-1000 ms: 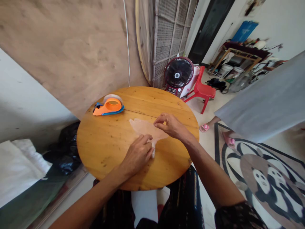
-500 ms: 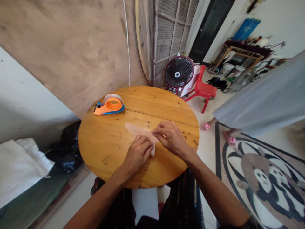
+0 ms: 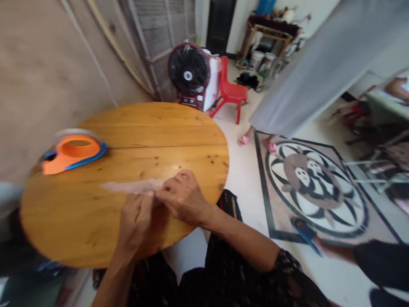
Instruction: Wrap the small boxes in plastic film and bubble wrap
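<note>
The round wooden worktop (image 3: 64,221) sits in front; an orange tape holder (image 3: 75,155) stands on its left part; the right hand (image 3: 185,198) and left hand (image 3: 136,215) have come together and now touch; each grip seems to pinch the right end of the thin pale sheet (image 3: 131,186), but blur makes that hard to tell; the sheet, wide before, is now skinny and more bunched up; it lies long from left to right over the worktop; its loose tip points left.
</note>
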Motion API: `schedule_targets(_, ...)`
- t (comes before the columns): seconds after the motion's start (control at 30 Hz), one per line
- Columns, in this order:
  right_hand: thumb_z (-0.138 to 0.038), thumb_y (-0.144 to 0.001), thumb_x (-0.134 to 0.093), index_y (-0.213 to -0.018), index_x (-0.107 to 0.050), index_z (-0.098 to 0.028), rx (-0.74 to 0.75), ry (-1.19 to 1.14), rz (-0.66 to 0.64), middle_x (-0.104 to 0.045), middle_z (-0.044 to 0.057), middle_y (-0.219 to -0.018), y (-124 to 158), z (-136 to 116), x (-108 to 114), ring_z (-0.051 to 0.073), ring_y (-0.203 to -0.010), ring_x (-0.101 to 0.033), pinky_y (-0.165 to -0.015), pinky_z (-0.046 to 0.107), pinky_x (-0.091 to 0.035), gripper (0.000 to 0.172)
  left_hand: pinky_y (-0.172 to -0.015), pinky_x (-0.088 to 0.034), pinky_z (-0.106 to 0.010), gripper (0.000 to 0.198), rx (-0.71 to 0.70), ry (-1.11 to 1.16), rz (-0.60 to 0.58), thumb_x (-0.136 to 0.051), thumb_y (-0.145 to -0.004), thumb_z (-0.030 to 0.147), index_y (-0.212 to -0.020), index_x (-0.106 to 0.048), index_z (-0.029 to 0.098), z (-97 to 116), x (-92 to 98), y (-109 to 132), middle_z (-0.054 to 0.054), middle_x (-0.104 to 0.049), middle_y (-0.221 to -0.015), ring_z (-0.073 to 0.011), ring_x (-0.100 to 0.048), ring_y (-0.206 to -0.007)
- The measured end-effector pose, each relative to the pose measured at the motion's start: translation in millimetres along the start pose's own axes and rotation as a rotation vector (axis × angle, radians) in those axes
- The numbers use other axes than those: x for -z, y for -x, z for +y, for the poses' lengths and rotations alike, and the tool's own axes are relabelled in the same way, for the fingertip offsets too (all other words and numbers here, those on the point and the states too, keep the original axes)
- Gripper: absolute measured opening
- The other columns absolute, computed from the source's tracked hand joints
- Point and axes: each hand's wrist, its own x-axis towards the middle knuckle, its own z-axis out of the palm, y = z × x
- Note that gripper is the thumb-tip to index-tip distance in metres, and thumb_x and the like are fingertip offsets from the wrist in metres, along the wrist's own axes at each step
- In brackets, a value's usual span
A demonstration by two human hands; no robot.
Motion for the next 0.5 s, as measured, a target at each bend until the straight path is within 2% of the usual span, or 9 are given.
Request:
schedule_targets(0.13,-0.023,-0.093,-0.057,-0.106,-0.069,-0.027,-0.149,-0.072,0.134,-0.071,0.002,-0.107,31,-13,12,0.020,-0.105,-0.056,-0.104,0.045,-0.034,0.018,-0.062,-0.038,-0.028,0.036,0.007,-0.044,0.011,-0.049,-0.092,0.026,-0.057,-0.048,0.021,1,-2.8,-2,0.003,-0.051,-0.059,-0.0153,-0.047,-0.062)
schedule_targets(0.23,-0.020,-0.090,-0.059,-0.096,-0.071,-0.027,-0.344,-0.205,0.317,-0.071,0.001,-0.093,76,-10,35,0.017,-0.090,-0.062,-0.091,0.040,-0.044,0.015,-0.058,-0.036,-0.027,0.040,0.018,-0.096,0.014,-0.051,-0.089,0.028,-0.051,-0.041,0.020,6,-1.6,-2,0.004,-0.044,-0.054,-0.0145,-0.043,-0.058)
schedule_targets(0.27,-0.020,-0.089,-0.059,-0.093,-0.071,-0.026,-0.443,-0.235,0.387,-0.071,0.002,-0.089,93,-3,42,0.018,-0.087,-0.063,-0.086,0.040,-0.046,0.014,-0.057,-0.035,-0.026,0.042,0.019,-0.108,0.019,-0.051,-0.089,0.029,-0.050,-0.039,0.020,7,-1.2,-2,0.004,-0.042,-0.054,-0.0143,-0.042,-0.057)
schedule_targets(0.37,-0.024,-0.090,-0.058,-0.088,-0.072,-0.025,-0.768,-0.392,0.451,-0.071,0.003,-0.089,138,35,51,0.019,-0.087,-0.065,-0.084,0.040,-0.050,0.014,-0.057,-0.035,-0.027,0.043,0.017,-0.129,0.021,-0.052,-0.088,0.031,-0.049,-0.036,0.019,6,-0.2,0,0.004,-0.038,-0.054,-0.0137,-0.040,-0.056)
schedule_targets(0.5,-0.034,-0.084,-0.065,-0.096,-0.073,-0.023,-1.073,-0.688,0.540,-0.073,0.004,-0.099,171,93,39,0.019,-0.095,-0.065,-0.092,0.037,-0.048,0.018,-0.057,-0.035,-0.026,0.042,0.079,-0.168,0.014,-0.053,-0.087,0.031,-0.050,-0.038,0.019,9,1.6,1,0.004,-0.039,-0.055,-0.0132,-0.041,-0.056)
